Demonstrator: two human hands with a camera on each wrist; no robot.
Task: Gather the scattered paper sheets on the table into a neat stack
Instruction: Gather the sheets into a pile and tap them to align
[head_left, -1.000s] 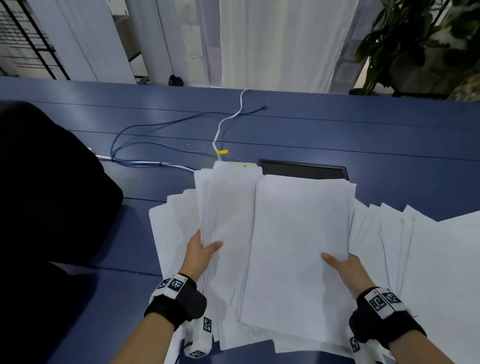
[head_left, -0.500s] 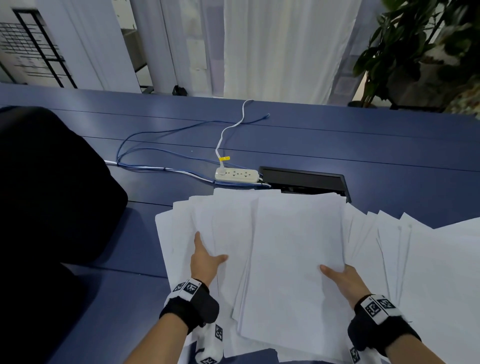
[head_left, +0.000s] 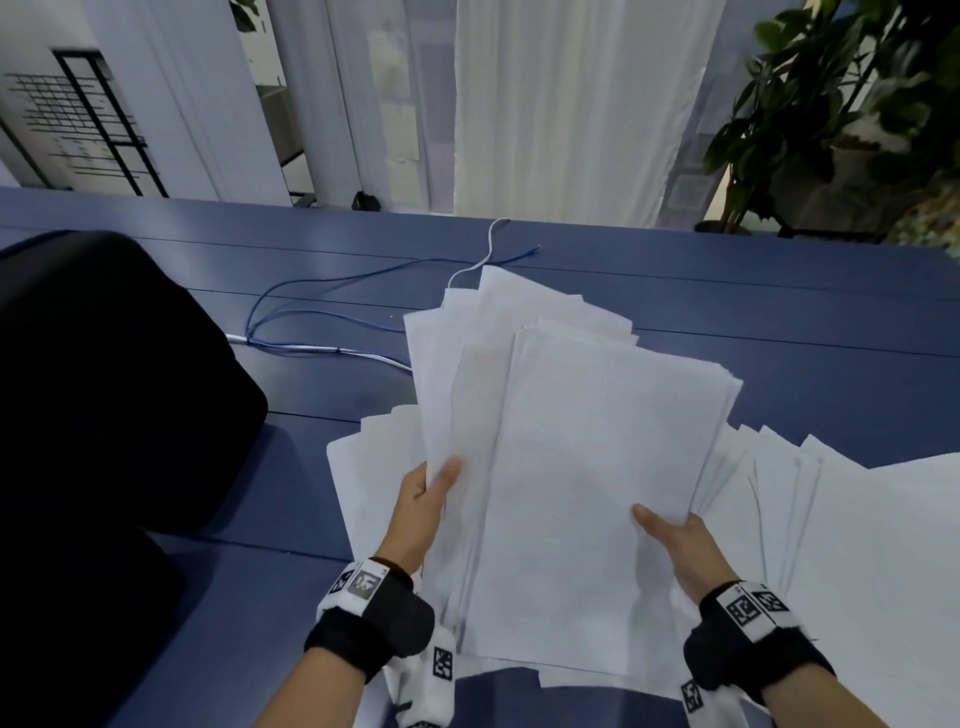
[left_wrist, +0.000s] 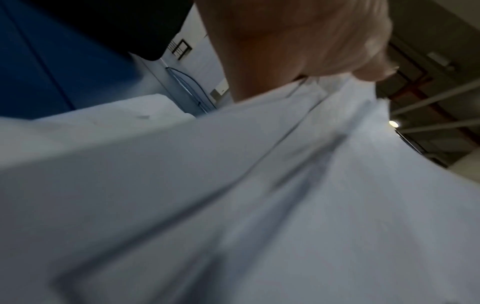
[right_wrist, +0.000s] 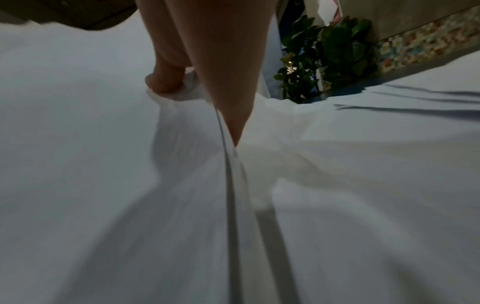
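Sheets — an uneven bundle, raised at a tilt above the tabletop; your left hand clamps its left edge, your right hand its lower right, thumbs on top. More sheets lie fanned beneath — right and left. Cables beyond.

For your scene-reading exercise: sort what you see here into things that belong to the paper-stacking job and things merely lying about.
Belongs to the job:
- held bundle of sheets
- loose sheets on the table
- left hand, right hand, both gripping the bundle

Just lying about:
- blue cable
- white cable
- black object at left
- potted plant
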